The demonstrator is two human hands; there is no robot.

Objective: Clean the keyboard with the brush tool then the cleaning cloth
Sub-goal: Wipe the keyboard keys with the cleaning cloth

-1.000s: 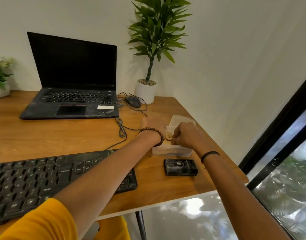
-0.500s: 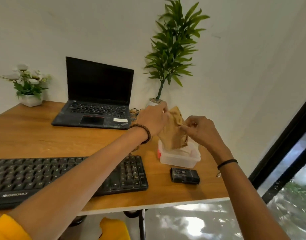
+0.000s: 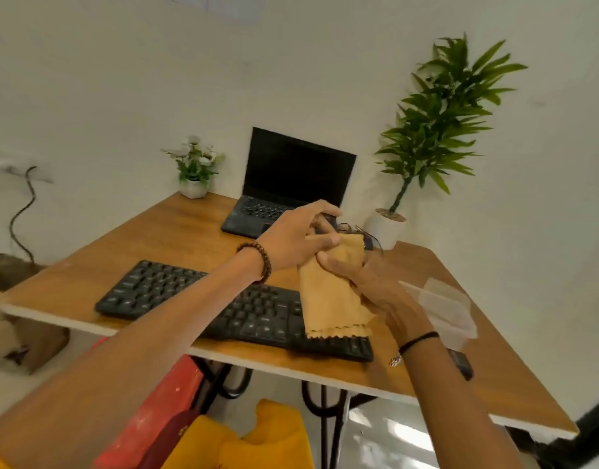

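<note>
A tan cleaning cloth [image 3: 331, 299] with a zigzag edge hangs unfolded above the right end of the black keyboard [image 3: 176, 292]. My left hand [image 3: 298, 238] pinches the cloth's top edge. My right hand [image 3: 369, 279] grips the cloth from its right side, thumb on the front. The keyboard lies near the front edge of the wooden table [image 3: 176, 231]. No brush tool shows.
A clear plastic box [image 3: 450, 309] stands to the right of my hands, with a small black case [image 3: 462, 363] nearer the table edge. At the back are an open laptop [image 3: 291, 174], a small flower pot [image 3: 193, 187] and a tall potted plant [image 3: 386, 225]. A red stool [image 3: 156, 418] is under the table.
The cloth came out of the plastic box and now hangs unfolded between both hands, moved left over the keyboard's right end. The view has tilted and swung left.
</note>
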